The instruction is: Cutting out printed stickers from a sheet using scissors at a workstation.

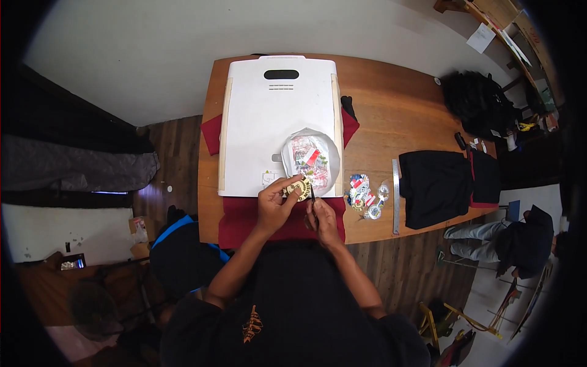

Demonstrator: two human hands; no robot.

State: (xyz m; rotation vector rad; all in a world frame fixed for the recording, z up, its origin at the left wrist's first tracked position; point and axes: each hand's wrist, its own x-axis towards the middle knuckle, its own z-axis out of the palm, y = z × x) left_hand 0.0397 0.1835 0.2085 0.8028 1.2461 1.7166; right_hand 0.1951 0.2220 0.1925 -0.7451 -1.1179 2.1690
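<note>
My left hand [278,205] pinches a round, cream-coloured emblem [298,189] with dark printing, holding it at the front edge of a flat white board [254,122]. Close on its right, my right hand [324,219] is closed around a slim dark tool [313,194] whose tip reaches the emblem's edge. Whether that tool is a knife or scissors I cannot tell. Just beyond both hands, a round white container [333,147] rests on the board with printed scraps [312,158] in it. Maroon cloth [244,220] shows below the board.
Several cut-out stickers [361,192] lie to the right on the wooden table [385,104]. Beyond them are a metal ruler [395,196] and folded black cloth [434,188]. A black bag [477,101] sits at the far right. Another person [523,241] stands off the table's right end.
</note>
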